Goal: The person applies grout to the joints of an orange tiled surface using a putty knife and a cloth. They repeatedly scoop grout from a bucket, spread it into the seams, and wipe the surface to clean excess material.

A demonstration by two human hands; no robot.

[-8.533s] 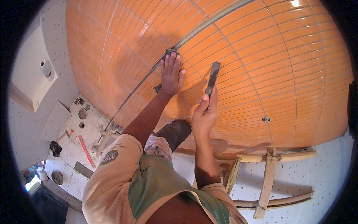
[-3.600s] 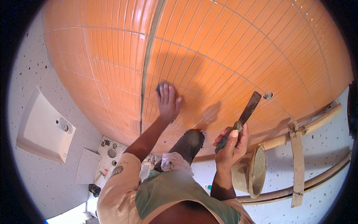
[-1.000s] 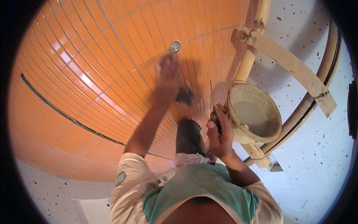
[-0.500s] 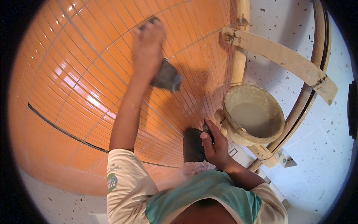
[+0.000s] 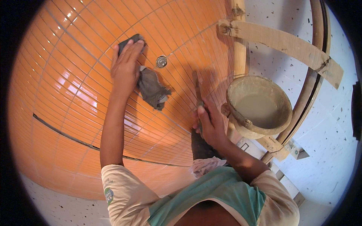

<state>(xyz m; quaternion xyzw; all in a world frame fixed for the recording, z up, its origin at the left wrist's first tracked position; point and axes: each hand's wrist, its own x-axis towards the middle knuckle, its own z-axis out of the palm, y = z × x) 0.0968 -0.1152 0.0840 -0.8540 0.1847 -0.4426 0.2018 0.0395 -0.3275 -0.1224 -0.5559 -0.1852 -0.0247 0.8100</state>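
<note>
My left hand [image 5: 126,66] presses a dark grey rag [image 5: 152,88] against the orange tiled wall [image 5: 86,49]. The fingers lie over the rag, whose upper part shows past the fingertips and whose ragged lower end hangs beside the wrist. Just right of it, a small round metal fitting [image 5: 161,61] sits in the tiles. Lower and to the right, my right hand [image 5: 213,126] is closed round the handle of a narrow flat-bladed scraper [image 5: 196,84]. Its thin brownish blade points up, close to the tiles; whether it touches them I cannot tell.
A dirty bucket [image 5: 232,101] of cloudy greyish liquid stands by my right hand on wooden scaffolding. Wooden poles [image 5: 239,56] and a crosswise plank [image 5: 286,43] stand to the right, before a pale speckled wall [image 5: 332,124]. A dark gap [image 5: 64,132] crosses the lower tiles.
My left hand and the rag have moved left and down the tiles, uncovering the round fitting. My right hand has shifted up, and the scraper's blade now shows clearly.
</note>
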